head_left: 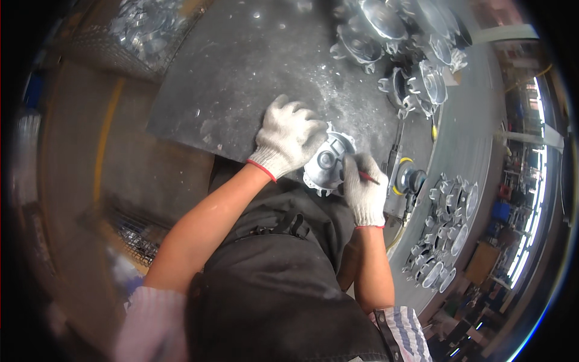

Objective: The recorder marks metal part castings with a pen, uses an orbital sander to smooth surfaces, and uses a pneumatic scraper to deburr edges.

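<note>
While both gloved hands work at the near edge of the bench, the scene reads so:

Apron: a dark apron (pixel 283 271) fills the lower middle, closest to the camera.
Right hand: the right hand (pixel 364 190) in a white knit glove has its fingers pressed together around a thin red-handled tool (pixel 368 177), pinching it like a pen, its tip at the casting's face.
Casting: a round silvery metal casting (pixel 327 164) with lugs about its rim sits at the near edge of the dark bench mat (pixel 241 72), between the two hands.
Left hand: the left hand (pixel 288 136), gloved with a red cuff, lies on top of the casting's left side, fingers curled and close together, holding it down.
Power tool: a grinder (pixel 405 178) with a yellow ring lies just beside the right hand (toward the bench's right edge).
Right pile: more castings (pixel 446 229) cluster along the right edge.
Far pile: further castings (pixel 404 54) are heaped at the far right corner.
</note>
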`<move>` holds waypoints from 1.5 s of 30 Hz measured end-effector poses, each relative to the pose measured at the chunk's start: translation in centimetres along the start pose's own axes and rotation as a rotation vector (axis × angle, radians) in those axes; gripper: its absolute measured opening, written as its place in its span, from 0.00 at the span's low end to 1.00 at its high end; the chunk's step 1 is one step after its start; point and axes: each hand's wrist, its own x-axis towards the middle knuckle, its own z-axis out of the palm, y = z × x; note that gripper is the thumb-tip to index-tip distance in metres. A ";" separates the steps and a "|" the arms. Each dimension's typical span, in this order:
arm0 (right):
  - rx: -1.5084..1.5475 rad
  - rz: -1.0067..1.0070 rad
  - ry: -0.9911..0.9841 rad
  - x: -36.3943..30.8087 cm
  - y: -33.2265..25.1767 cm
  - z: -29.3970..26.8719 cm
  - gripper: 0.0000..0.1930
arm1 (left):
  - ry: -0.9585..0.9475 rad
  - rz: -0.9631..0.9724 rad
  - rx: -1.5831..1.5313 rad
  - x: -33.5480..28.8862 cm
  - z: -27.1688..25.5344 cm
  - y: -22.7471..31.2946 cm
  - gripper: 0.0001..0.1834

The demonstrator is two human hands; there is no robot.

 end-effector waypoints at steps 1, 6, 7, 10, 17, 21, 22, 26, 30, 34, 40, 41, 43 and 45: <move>0.094 0.149 -0.023 0.4 -0.2 -0.2 0.08 | 0.003 0.001 0.011 0.0 -0.1 0.1 0.10; 0.151 0.439 -0.102 2.2 -1.4 -1.4 0.12 | -0.002 -0.006 0.002 0.1 -0.2 0.1 0.10; 0.150 0.437 -0.103 2.1 -1.2 -1.3 0.12 | -0.033 -0.011 -0.006 0.1 -0.3 0.1 0.10; 0.116 0.341 -0.109 2.0 -0.8 -1.1 0.13 | -0.052 -0.023 -0.010 0.1 -0.5 0.2 0.10; 0.127 0.358 -0.092 2.3 -0.4 -1.2 0.12 | -0.029 -0.011 0.006 0.1 -0.4 0.0 0.10; 0.184 0.355 -0.048 2.1 -0.4 -1.4 0.11 | -0.060 -0.025 -0.010 0.1 -0.5 0.1 0.11; 0.183 0.355 -0.047 2.0 -0.4 -1.5 0.11 | -0.051 -0.021 -0.018 0.1 -0.5 0.2 0.11; 0.212 0.431 0.004 1.6 -0.4 -1.4 0.10 | -0.042 -0.004 -0.023 0.2 -0.6 0.0 0.11; 0.329 0.340 -0.003 1.6 0.7 -1.5 0.09 | -0.051 -0.008 -0.032 0.1 -0.5 -0.1 0.10; 0.204 0.362 -0.072 1.5 0.0 -1.1 0.09 | -0.010 0.018 -0.039 0.2 -0.3 -0.2 0.10; 0.310 0.394 -0.002 1.2 0.9 -1.7 0.09 | -0.014 0.010 -0.014 0.2 -0.3 0.0 0.09; 0.310 0.396 0.002 1.1 1.0 -1.6 0.09 | -0.016 0.014 -0.016 0.2 -0.3 -0.1 0.09; 0.124 0.207 -0.023 1.0 1.1 -1.2 0.10 | -0.027 0.017 -0.034 0.2 -0.4 -0.2 0.09; 0.147 0.275 -0.038 1.2 1.0 -1.3 0.10 | -0.012 0.024 -0.026 0.2 -0.4 -0.1 0.09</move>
